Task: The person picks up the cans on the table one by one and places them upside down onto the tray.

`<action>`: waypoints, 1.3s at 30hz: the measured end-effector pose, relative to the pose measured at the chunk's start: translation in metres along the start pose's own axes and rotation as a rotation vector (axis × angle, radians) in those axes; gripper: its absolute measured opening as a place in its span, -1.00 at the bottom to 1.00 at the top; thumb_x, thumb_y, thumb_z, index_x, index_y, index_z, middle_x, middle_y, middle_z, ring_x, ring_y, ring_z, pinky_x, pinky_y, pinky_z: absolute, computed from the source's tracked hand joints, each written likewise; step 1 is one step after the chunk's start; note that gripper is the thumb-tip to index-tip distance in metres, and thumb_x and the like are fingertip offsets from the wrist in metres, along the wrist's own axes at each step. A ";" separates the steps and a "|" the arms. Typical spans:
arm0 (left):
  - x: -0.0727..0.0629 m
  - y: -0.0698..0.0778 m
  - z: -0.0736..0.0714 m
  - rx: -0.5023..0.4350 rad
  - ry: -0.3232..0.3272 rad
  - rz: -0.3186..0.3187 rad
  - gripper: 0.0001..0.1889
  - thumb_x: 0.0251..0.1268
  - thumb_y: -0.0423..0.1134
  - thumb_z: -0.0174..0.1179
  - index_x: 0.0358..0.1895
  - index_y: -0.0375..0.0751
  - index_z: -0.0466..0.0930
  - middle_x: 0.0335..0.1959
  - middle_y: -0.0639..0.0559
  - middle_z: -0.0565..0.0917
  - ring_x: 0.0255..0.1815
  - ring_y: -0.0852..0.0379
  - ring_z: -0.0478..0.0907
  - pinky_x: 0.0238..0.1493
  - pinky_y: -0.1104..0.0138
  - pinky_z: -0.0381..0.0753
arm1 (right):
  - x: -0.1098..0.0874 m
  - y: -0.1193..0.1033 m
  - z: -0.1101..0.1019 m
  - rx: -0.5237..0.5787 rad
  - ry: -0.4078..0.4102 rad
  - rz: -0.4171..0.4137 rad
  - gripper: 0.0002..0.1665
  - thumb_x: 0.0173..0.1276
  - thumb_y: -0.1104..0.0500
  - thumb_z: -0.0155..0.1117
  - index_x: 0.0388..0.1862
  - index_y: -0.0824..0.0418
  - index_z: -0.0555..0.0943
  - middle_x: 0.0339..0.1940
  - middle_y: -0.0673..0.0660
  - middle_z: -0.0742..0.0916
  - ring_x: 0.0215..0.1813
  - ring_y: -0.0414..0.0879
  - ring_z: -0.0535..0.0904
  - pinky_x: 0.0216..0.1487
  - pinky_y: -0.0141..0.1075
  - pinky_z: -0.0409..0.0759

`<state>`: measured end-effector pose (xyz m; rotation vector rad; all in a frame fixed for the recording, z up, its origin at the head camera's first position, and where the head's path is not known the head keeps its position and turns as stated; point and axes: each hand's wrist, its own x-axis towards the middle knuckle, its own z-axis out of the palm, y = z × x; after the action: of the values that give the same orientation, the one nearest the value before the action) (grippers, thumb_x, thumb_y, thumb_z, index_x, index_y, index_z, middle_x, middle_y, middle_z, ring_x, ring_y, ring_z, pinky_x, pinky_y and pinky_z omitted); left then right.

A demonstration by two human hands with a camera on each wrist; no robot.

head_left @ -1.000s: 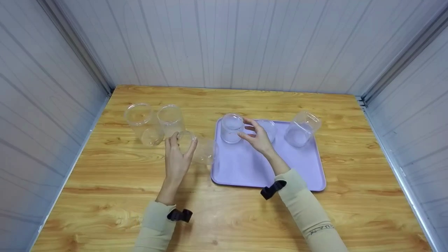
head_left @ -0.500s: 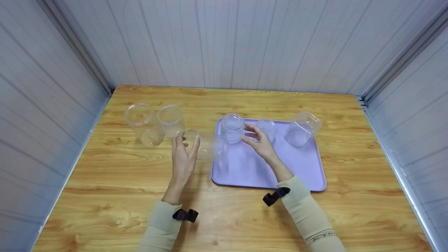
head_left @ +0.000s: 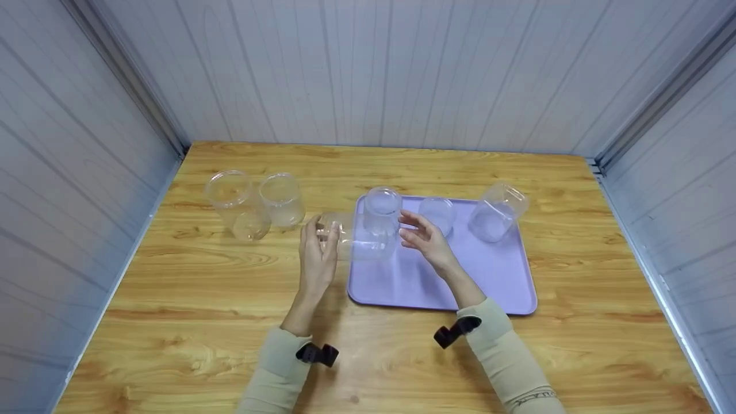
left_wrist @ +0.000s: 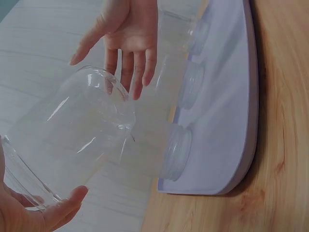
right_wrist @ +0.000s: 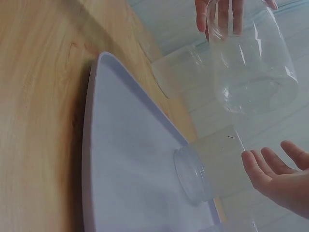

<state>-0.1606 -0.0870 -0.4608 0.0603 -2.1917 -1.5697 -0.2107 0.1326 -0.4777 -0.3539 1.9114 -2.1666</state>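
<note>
My left hand (head_left: 317, 259) grips a clear plastic jar (head_left: 359, 238) by its mouth end, thumb and fingers around the rim. The jar lies sideways in the air over the left edge of the lilac tray (head_left: 402, 287), its base pointing right. In the left wrist view the ribbed rim of the held jar (left_wrist: 91, 113) shows beside my thumb. My right hand (head_left: 428, 244) hovers over the tray near the jar's base, fingers spread and slightly bent, holding nothing. In the right wrist view, a gap shows between its fingertips (right_wrist: 248, 162) and the held jar (right_wrist: 256, 58).
Mouth-down on the tray stand three clear jars: a left one (head_left: 382, 210), a middle one (head_left: 438, 214) partly behind my right hand, and a right one (head_left: 497, 213). Two more jars, a taller (head_left: 236, 201) and a shorter (head_left: 282, 198), stand on the wooden table's left side.
My left hand has carried the jar rightward, from above the table to over the tray's left edge. My right hand has drawn slightly back toward me from the left tray jar.
</note>
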 end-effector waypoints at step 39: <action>-0.024 0.032 0.022 -0.320 -0.214 -0.051 -0.57 0.30 -0.34 -0.15 0.17 -0.56 0.14 -0.04 -0.37 0.28 -0.13 -0.28 0.41 -0.44 0.00 0.56 | -0.034 0.004 -0.013 0.319 -0.170 0.061 -0.22 0.24 0.19 0.15 0.34 0.32 0.03 0.24 0.39 0.22 0.19 0.37 0.21 -0.01 0.01 0.44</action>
<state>-0.1398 -0.0493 -0.4455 -0.1567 -2.0750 -2.0175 -0.1826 0.1553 -0.4843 -0.3980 1.4406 -2.2710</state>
